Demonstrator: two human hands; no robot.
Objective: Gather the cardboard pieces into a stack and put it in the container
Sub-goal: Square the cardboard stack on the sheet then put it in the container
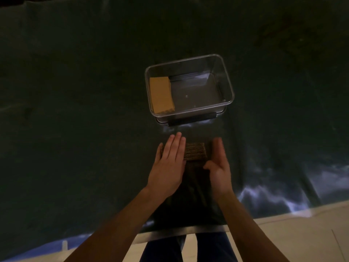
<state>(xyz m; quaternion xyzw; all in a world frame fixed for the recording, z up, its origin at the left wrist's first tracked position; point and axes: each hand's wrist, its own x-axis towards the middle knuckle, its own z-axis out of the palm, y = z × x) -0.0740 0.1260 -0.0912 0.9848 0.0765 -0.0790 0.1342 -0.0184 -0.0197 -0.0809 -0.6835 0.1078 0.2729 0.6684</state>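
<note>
A stack of brown cardboard pieces (195, 151) lies on the dark cloth in front of me. My left hand (169, 164) lies flat with straight fingers over the stack's left end. My right hand (218, 165) stands on edge, palm inward, against the stack's right side, and looks slightly blurred. Neither hand grips the stack. Beyond it sits a clear plastic container (227, 86), and another cardboard stack (161, 94) rests against its left inner wall.
A dark green cloth (75, 110) covers the table. The table's near edge (188, 229) runs below my forearms, with pale floor (302, 233) and my legs past it. A dark clip (190, 120) sits on the container's near side.
</note>
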